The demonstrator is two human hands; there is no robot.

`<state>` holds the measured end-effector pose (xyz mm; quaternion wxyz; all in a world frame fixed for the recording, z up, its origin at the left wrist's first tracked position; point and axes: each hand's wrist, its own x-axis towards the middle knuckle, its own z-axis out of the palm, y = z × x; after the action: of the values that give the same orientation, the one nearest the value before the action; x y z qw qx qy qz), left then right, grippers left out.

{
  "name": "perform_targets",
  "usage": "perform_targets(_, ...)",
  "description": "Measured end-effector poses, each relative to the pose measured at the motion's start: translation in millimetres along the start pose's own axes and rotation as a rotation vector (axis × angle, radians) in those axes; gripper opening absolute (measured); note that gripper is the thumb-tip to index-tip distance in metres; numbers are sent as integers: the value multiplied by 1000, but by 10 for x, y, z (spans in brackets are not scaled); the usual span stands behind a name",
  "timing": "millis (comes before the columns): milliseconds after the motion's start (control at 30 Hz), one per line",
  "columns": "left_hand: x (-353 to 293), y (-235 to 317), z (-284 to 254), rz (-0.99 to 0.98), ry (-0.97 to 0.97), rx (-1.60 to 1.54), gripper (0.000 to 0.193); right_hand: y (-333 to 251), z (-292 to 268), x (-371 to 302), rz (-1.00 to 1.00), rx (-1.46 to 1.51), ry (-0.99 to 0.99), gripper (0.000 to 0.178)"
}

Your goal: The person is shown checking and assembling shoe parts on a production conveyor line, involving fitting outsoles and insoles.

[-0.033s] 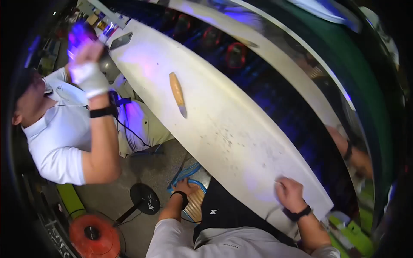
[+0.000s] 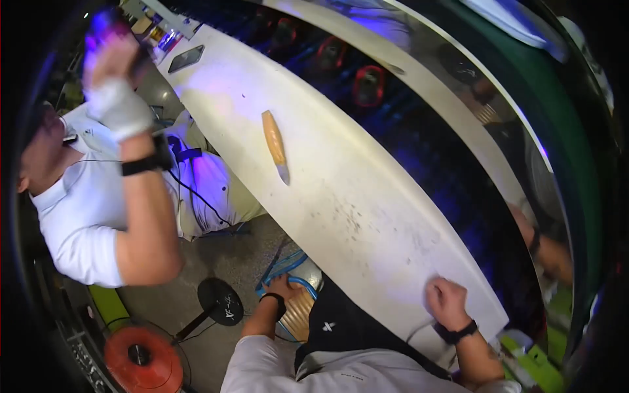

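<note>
My left hand (image 2: 280,287) rests on the slatted wooden seat of a blue-framed chair (image 2: 298,310) beside my left thigh, its fingers lying along the seat and apparently holding nothing. Curled into a fist, my right hand (image 2: 447,301) is at the near end of the long white table (image 2: 308,141); I see nothing in it. A short knife (image 2: 274,145) with a wooden handle and grey blade lies farther up the table, away from both hands. A dark phone (image 2: 186,59) lies at the table's far end.
At the left sits a co-worker in a white shirt (image 2: 78,209), one wrapped hand (image 2: 118,105) raised. A red round stool (image 2: 143,363) and a black disc-shaped base (image 2: 221,302) stand on the floor. Dark machinery with red-rimmed parts (image 2: 368,85) runs along the table's right side.
The co-worker's raised hand has moved to the left, away from the table. My view has shifted slightly, and my right fist is a little lower in it. My left hand stays on the seat.
</note>
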<state>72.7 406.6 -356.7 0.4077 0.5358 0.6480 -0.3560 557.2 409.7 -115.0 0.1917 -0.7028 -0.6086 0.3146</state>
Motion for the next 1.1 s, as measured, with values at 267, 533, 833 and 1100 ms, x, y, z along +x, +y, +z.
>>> perform_targets(267,282,-280,806,-59,-99,-538,82,222,2,-109,9,283,54,7)
perform_targets(533,813,-775,916,264,-211,-489,67,237,111,-273,217,412,151,9)
perform_targets(833,514,-1413,129,-20,556,-794,40,132,306,-883,96,291,270,19)
perform_targets(1100,825,-986,604,152,308,-649,45,204,392,-1627,114,204,528,18)
